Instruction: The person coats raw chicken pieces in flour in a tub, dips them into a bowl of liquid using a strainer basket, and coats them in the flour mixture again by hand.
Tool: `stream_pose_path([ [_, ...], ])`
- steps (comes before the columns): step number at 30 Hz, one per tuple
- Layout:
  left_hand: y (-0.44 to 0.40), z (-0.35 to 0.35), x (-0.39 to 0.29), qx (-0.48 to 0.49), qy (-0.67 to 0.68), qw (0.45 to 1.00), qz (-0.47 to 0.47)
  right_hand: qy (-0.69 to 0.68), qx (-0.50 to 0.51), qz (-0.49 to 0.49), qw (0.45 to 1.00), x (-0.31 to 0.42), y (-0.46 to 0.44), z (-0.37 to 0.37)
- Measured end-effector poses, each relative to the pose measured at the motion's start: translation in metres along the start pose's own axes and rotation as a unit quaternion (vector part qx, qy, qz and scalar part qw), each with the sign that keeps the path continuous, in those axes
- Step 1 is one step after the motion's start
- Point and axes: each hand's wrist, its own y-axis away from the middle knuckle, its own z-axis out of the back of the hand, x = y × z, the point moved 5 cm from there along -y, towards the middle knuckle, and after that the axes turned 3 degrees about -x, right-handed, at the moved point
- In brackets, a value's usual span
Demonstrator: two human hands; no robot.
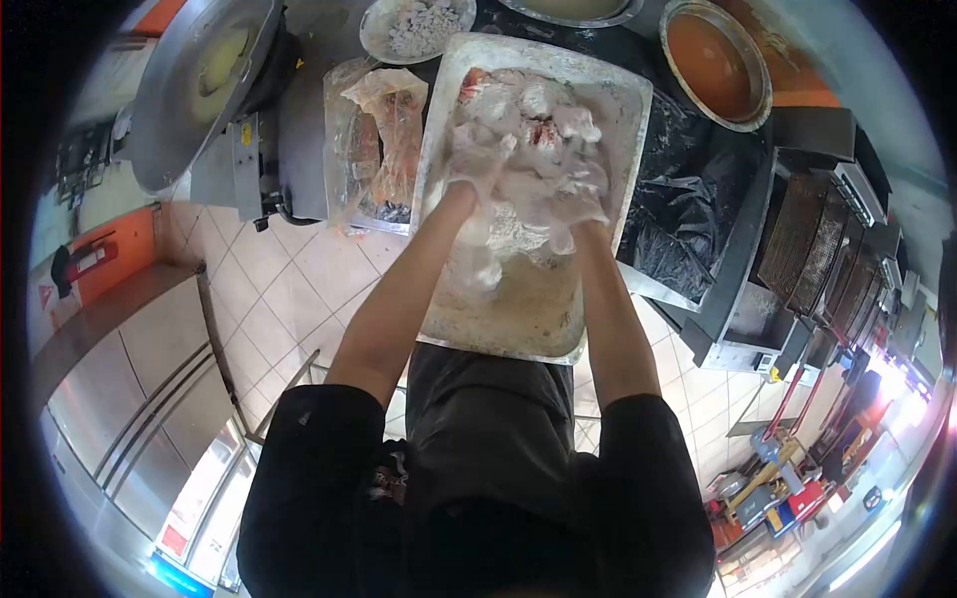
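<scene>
Before me is a large pale rectangular tray (503, 334), holding white flour and several lumpy, flour-coated pieces that look like raw meat (538, 100); red patches show on some. My left hand (480, 167) is down among the pieces at the tray's left, coated white or in a thin clear glove. On the right, my right hand (576, 197) touches the floury pieces too, white to the wrist. The fingers of both hands blend into the flour and pieces, so their grip is hidden. Toward me, the tray's bottom shows a thin, brownish layer.
Left of the tray lies a clear plastic bag (384, 140) with reddish contents. A wide metal pan (174, 130) stands farther left. Behind are a bowl of whitish crumbs (419, 28) and a bowl of orange liquid (710, 68). Black plastic (683, 224) covers the right counter, beside fryer baskets (807, 234).
</scene>
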Motion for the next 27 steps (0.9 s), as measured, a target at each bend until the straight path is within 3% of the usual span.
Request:
stream_pose_path([
  [1,-0.007,-0.007,-0.006,0.002,-0.002,1.0,-0.004,0.028,0.071,-0.009,0.997,0.008,-0.007,0.001],
  [3,-0.032,-0.007,-0.007,-0.178,0.132,0.973,0.071,0.085,0.214,-0.013,0.973,0.025,-0.017,0.004],
  [4,-0.048,-0.015,-0.006,-0.063,0.159,0.975,0.141,0.077,0.098,-0.031,0.992,0.019,-0.032,-0.013],
  [5,-0.066,-0.03,0.005,-0.062,0.155,0.976,0.141,0.07,-0.02,-0.049,0.996,0.016,-0.039,-0.017],
  [6,-0.085,-0.056,0.015,-0.068,0.449,0.891,0.02,0.072,-0.081,-0.079,0.991,0.022,-0.04,0.01],
  [7,-0.092,-0.065,0.015,-0.066,0.695,0.709,-0.104,0.07,-0.082,-0.082,0.991,0.02,-0.034,0.022],
  [8,-0.069,-0.057,0.01,-0.182,0.58,0.789,0.085,-0.075,-0.118,-0.057,0.988,0.013,-0.024,0.035],
  [9,-0.046,-0.056,0.002,-0.179,0.58,0.79,0.086,-0.217,-0.152,-0.03,0.964,0.002,-0.016,0.044],
  [10,-0.029,-0.048,-0.003,-0.222,0.361,0.903,0.075,-0.246,-0.237,-0.01,0.94,-0.018,-0.011,0.011],
  [11,-0.009,-0.045,-0.006,-0.248,0.118,0.96,0.061,-0.242,-0.254,-0.036,0.936,-0.02,0.012,0.011],
  [12,0.014,-0.042,0.005,-0.295,0.237,0.926,0.013,-0.232,-0.27,-0.06,0.933,-0.015,0.04,0.016],
  [14,0.06,-0.029,0.007,-0.169,0.079,0.979,0.084,-0.223,-0.28,-0.111,0.927,0.003,0.091,0.014],
  [17,0.094,-0.04,0.028,-0.251,0.07,0.961,0.094,-0.267,-0.239,-0.217,0.908,0.024,0.145,-0.013],
  [19,0.102,-0.063,0.043,-0.163,0.072,0.978,0.105,-0.316,-0.194,-0.267,0.889,0.032,0.154,-0.033],
  [23,0.056,-0.098,0.043,-0.084,-0.012,0.987,0.134,-0.405,-0.178,-0.303,0.844,0.027,0.112,-0.079],
  [24,0.057,-0.083,0.016,-0.058,0.23,0.963,0.13,-0.442,-0.192,-0.302,0.823,0.023,0.093,-0.097],
  [25,0.061,-0.075,0.001,-0.024,0.456,0.882,0.119,-0.49,-0.212,-0.295,0.792,0.019,0.076,-0.119],
  [27,0.026,-0.092,0.024,-0.024,0.465,0.882,0.074,-0.564,-0.246,-0.271,0.74,0.006,0.057,-0.165],
])
